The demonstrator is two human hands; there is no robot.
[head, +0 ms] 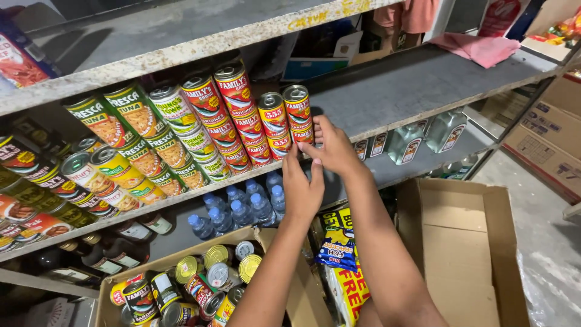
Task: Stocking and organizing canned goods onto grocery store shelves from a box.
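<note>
Up against the front edge of the grey shelf [423, 85], both hands meet at the right-hand end of the rows of tins; the right hand [334, 148] lies with its fingers curled round the lower part of the red stack of cans [299, 115] at the end of the row, its grip pressed against the tins on their right side; the left hand [302, 189] reaches up from below with its fingers straight and close together, their tips touching the shelf edge just under the neighbouring red stack [274, 124]; whether that grip pinches anything I cannot tell, since the fingertips are half hidden by the other hand. Left of these two stacks stand more red cans [221, 115], then green and yellow cans [139, 133] lying in slanted rows along the same shelf, touching one another. Below the shelf, small water bottles with blue caps [242, 209] stand in a cluster; clear glass bottles [426, 136] stand further right on the lower shelf. Under the forearms an open cardboard box [175, 260] holds loose cans [212, 281], some upright and some on their sides; beside it lies a yellow and blue packet [342, 254], and to the right a second open cardboard box [460, 242]. A pink cloth [478, 48] rests at the far right of the grey shelf.
</note>
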